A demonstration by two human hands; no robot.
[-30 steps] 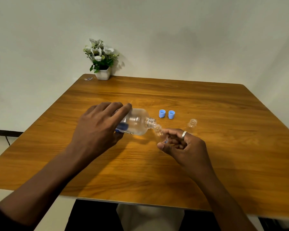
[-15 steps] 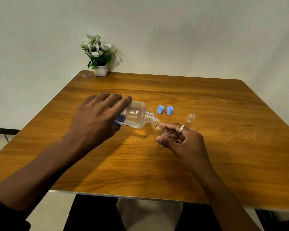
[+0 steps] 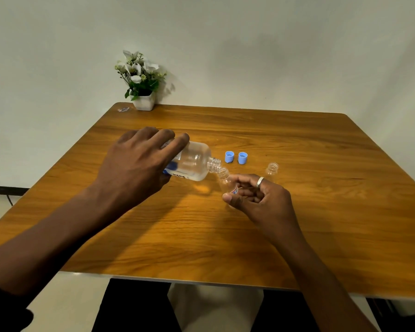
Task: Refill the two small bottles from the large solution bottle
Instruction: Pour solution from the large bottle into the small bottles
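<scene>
My left hand (image 3: pixel 139 168) grips the large clear solution bottle (image 3: pixel 192 161), tipped on its side with its open neck pointing right and down. The neck meets the mouth of a small clear bottle (image 3: pixel 225 179), which my right hand (image 3: pixel 259 197) holds tilted just above the table. A second small bottle (image 3: pixel 272 170) stands open and upright on the table, just beyond my right hand. Two blue caps (image 3: pixel 235 157) lie side by side behind the bottles.
The wooden table (image 3: pixel 225 236) runs to a front edge near my body. A white pot of flowers (image 3: pixel 141 82) stands at the far left corner by the wall, with a small object (image 3: pixel 123 109) next to it.
Both hands with their bottles stay together, neck to mouth. The large bottle is tipped slightly more. The view has shifted a little; nothing on the table has moved.
</scene>
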